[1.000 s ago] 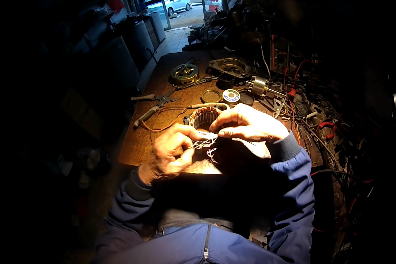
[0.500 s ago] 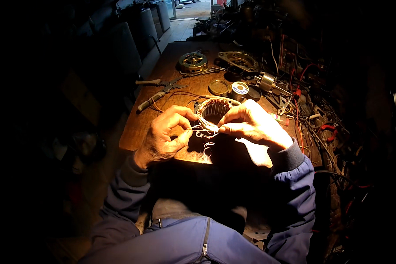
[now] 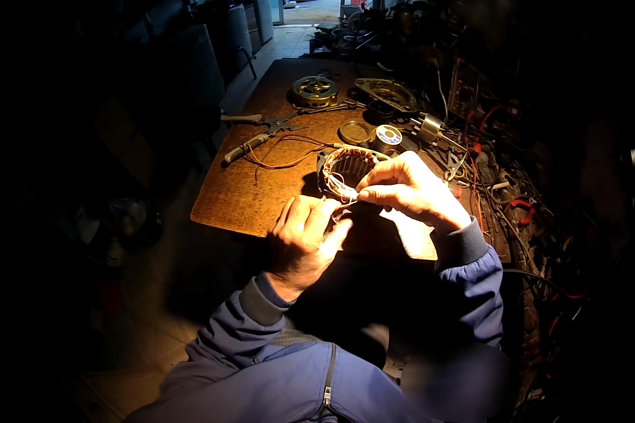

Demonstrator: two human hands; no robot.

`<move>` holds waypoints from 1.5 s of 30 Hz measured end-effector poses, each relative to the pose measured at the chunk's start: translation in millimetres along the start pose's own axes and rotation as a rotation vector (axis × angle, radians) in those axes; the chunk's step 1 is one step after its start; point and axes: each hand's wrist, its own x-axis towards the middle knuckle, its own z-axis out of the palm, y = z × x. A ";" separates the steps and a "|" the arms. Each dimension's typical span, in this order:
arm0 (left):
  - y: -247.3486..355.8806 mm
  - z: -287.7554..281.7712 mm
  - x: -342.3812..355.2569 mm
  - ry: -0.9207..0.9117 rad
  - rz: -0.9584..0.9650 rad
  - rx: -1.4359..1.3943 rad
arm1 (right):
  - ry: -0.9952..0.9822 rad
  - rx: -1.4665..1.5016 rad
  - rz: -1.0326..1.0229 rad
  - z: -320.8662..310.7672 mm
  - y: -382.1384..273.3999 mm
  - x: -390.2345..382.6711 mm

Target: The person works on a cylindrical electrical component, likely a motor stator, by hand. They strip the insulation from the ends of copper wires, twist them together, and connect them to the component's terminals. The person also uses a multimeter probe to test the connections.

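A motor stator, a ring with copper windings bound along its rim, sits on the wooden bench in front of me. At its near rim, my right hand pinches a thin pale wire with thumb and forefinger. My left hand is at the bench's near edge, just below the stator. Its fingers are bent and the thumb comes close to the forefinger beside the loose wire ends. What lies between them is hidden. An orange lead trails left from the stator.
On the bench lie pliers, a handled tool, a solder spool and a round tin. Brass motor covers stand farther back. A metal rotor, a clamp and tangled wires crowd the right side.
My left hand has moved right and nearer to me, away from the stretched strand it was pinching. My right hand stays at the stator's rim. The view has shifted slightly.
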 end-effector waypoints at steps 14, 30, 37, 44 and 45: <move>-15.1 -106.2 -52.6 -0.441 -0.432 -1.545 | 0.004 0.001 -0.007 -2.2 1.7 -2.2; -8.9 -96.5 -70.2 -1.027 -0.285 -0.745 | -0.007 0.046 -0.054 1.4 8.1 2.2; -5.1 -86.0 -14.3 -0.891 -0.085 -0.549 | -0.009 0.053 -0.045 -1.4 14.3 1.0; -1.3 -45.3 33.4 -0.262 -0.089 -0.168 | 0.023 0.003 -0.097 0.1 13.8 2.5; 3.4 -42.3 39.4 -0.292 -0.080 -0.095 | 0.021 0.010 -0.081 0.4 13.0 2.5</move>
